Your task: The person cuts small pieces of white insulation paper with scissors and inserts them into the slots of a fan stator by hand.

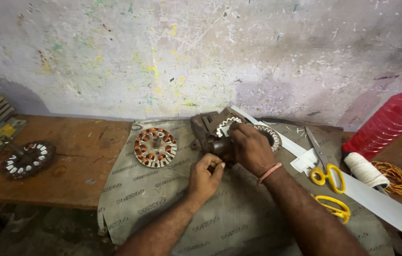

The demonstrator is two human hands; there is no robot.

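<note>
Stator: a ring-shaped stator (267, 135) with white slot liners sits clamped in a small dark vise (210, 130) at the middle of the table (78, 166), on a grey printed cloth (239, 218).
Right hand (250, 147): grip closed over the stator's near edge, directly on it.
Left hand (205, 175): curled shut at the vise's front, just below and left of the stator.
Nearby: wound copper stator (155, 147) to the left; yellow scissors (326, 175), white strip (381, 204), thread spool (364, 169) to the right.
Room: paint-flecked wall (201, 52) behind.
</note>
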